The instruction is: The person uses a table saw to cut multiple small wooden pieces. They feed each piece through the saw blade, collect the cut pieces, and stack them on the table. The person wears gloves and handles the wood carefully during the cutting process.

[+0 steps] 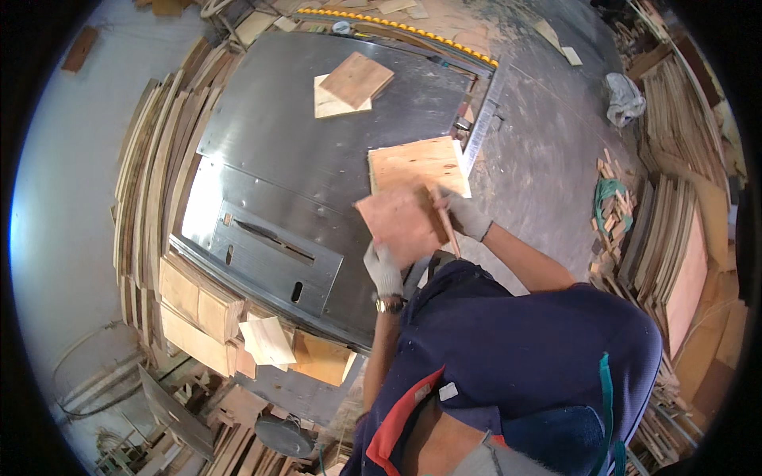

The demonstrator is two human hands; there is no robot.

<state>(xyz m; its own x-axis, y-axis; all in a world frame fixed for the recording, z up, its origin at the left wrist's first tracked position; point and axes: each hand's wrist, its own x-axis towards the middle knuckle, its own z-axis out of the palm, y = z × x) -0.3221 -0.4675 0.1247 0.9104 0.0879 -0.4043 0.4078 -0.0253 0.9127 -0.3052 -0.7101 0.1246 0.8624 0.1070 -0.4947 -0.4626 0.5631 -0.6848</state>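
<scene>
My left hand [384, 271], in a light grey work glove with a watch at the wrist, grips the near-left edge of a reddish plywood board [403, 224]. My right hand [467, 214], gloved too, is closed around a second wooden piece [445, 225], seen nearly edge-on at that board's right side. Whether the two pieces touch is blurred. Just beyond them, a paler plywood panel [419, 163] lies at the right edge of the metal saw table [278, 103]. Farther back on the table, a brown plywood square [358, 80] overlaps a pale one [332, 104].
A slotted insert plate [278, 252] with a dark blade slot lies at the table's left. Stacked plywood pieces [198, 301] stand along the near-left edge. Tall board stacks lean at the left [159, 166] and right [663, 254]. A yellow roller strip [397, 30] borders the far edge.
</scene>
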